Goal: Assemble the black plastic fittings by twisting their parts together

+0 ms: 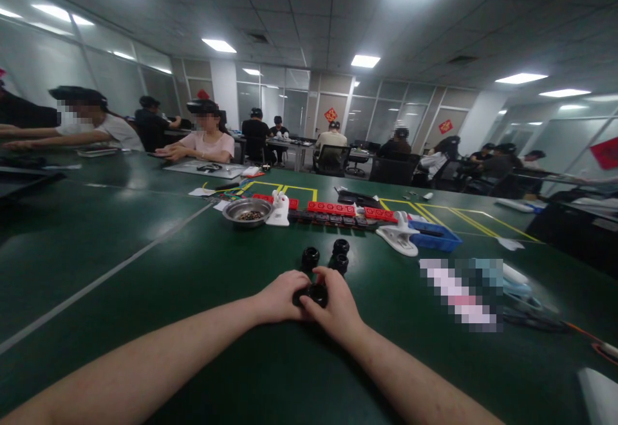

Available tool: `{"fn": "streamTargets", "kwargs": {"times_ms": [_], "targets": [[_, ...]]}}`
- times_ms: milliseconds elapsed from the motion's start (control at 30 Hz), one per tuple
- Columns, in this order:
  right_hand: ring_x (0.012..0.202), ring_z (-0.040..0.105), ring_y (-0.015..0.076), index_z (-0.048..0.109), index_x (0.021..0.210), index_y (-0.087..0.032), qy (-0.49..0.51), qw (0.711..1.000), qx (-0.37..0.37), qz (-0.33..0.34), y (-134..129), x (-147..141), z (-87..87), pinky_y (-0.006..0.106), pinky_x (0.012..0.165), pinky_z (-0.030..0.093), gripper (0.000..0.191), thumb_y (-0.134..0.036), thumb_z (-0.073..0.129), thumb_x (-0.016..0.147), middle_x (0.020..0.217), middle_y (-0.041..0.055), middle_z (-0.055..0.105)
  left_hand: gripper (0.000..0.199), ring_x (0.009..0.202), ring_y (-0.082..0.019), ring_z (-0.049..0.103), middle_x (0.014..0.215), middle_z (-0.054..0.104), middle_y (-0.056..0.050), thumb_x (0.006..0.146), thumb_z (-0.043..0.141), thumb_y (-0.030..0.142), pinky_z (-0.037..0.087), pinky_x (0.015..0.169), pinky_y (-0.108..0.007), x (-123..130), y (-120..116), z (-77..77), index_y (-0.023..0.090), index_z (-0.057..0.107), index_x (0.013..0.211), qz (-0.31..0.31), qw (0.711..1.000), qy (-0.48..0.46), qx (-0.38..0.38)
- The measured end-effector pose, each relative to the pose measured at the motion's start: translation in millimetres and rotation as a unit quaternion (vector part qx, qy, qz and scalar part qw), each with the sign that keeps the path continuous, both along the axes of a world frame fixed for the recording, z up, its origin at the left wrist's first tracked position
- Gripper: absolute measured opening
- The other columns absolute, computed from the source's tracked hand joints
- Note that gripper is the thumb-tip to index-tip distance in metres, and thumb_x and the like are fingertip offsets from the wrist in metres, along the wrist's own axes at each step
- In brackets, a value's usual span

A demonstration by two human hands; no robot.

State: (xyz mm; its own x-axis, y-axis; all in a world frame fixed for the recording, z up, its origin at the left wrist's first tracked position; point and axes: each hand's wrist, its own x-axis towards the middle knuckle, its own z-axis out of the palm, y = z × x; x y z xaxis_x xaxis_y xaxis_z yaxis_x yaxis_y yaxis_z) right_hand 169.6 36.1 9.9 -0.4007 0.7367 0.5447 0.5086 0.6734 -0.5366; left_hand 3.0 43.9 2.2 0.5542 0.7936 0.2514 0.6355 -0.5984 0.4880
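Near the front middle of the green table (193, 270), my left hand (284, 297) and my right hand (338, 302) meet around a black round part (317, 294) with a hollow, ring-like top. My right thumb and fingers curl about its right side. The left fingers close on its left side, where more black shows; whether that is a second piece I cannot tell. Just beyond my fingers stand three similar black cylinders: one on the left (310, 257), one farther back (341, 248) and one on the right (340, 263).
A metal bowl (247, 211) of small parts stands beyond, beside a white clamp-like stand (279, 209). Red blocks (331, 208) run in a row to another white stand (400, 235) and a blue tray (437, 237). Cables (535, 312) lie at right. People sit across the table.
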Motion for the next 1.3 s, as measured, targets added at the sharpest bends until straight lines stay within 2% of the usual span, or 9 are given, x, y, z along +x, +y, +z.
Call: {"fn": "streamTargets", "kwargs": {"times_ms": [100,200,367,433,633,900,1167,1300], "targets": [[0.088,0.05,0.0206,0.042,0.107,-0.018,0.017,0.999,0.006,0.045,-2,1,-0.3,0.037,0.08,0.042,0.045,-0.012,0.052,0.064,0.094,0.0067,0.052,0.041,0.094,-0.024,0.05,0.101,0.055,-0.005,0.06,0.067,0.03,0.038,0.086,-0.035,1,-2,2.8,0.019,0.056,0.098,0.01,1.0,0.005,-0.006],[0.097,0.047,0.0214,0.04,0.111,-0.018,0.018,0.997,0.021,0.07,-3,2,0.9,0.039,0.086,0.039,0.05,-0.01,0.051,0.063,0.103,0.0083,0.05,0.043,0.095,-0.025,0.05,0.103,0.055,-0.006,0.062,0.066,0.031,0.038,0.085,-0.037,2,-4,6.5,0.019,0.054,0.101,0.017,1.0,0.013,-0.009],[0.09,0.049,0.0219,0.042,0.109,-0.017,0.012,1.0,0.011,0.015,0,1,-0.8,0.039,0.081,0.041,0.046,-0.02,0.058,0.066,0.093,0.0069,0.051,0.034,0.089,-0.023,0.051,0.094,0.056,-0.005,0.062,0.066,0.036,0.04,0.081,-0.035,3,-6,9.0,0.017,0.056,0.088,0.011,1.0,0.019,0.001],[0.086,0.05,0.021,0.041,0.11,-0.017,0.01,1.0,-0.002,0.012,2,1,-2.8,0.039,0.08,0.042,0.046,-0.021,0.058,0.066,0.09,0.0057,0.051,0.032,0.089,-0.023,0.051,0.094,0.055,-0.004,0.063,0.066,0.035,0.039,0.082,-0.035,3,-6,8.2,0.017,0.056,0.088,0.008,1.0,0.016,0.006],[0.096,0.048,0.0201,0.039,0.113,-0.017,0.01,0.996,0.0,0.091,-1,4,-1.6,0.037,0.088,0.038,0.049,-0.01,0.049,0.066,0.103,0.0078,0.05,0.044,0.094,-0.024,0.049,0.103,0.055,-0.007,0.063,0.065,0.034,0.039,0.085,-0.037,3,-6,7.3,0.017,0.052,0.102,0.016,1.0,0.01,-0.004],[0.085,0.049,0.0208,0.044,0.105,-0.018,0.012,0.999,0.003,0.035,0,2,-0.6,0.038,0.077,0.042,0.043,-0.022,0.06,0.066,0.091,0.0058,0.051,0.038,0.094,-0.023,0.05,0.103,0.056,-0.005,0.065,0.064,0.033,0.038,0.087,-0.035,3,-6,7.7,0.019,0.054,0.099,-0.001,1.0,0.022,0.01],[0.089,0.049,0.0195,0.044,0.103,-0.018,0.015,0.996,0.014,0.091,-4,3,1.9,0.036,0.082,0.041,0.041,-0.007,0.047,0.063,0.095,0.0064,0.051,0.039,0.094,-0.023,0.049,0.1,0.056,-0.006,0.064,0.065,0.03,0.039,0.086,-0.036,4,-9,12.8,0.018,0.055,0.1,0.006,1.0,0.023,0.002],[0.095,0.046,0.0226,0.043,0.105,-0.017,0.031,0.998,0.041,0.042,-3,3,2.1,0.04,0.084,0.039,0.042,-0.013,0.053,0.064,0.101,0.0086,0.049,0.036,0.094,-0.023,0.049,0.1,0.055,-0.006,0.063,0.065,0.032,0.039,0.086,-0.035,4,-9,13.1,0.017,0.056,0.094,0.008,1.0,0.026,0.009]]}}
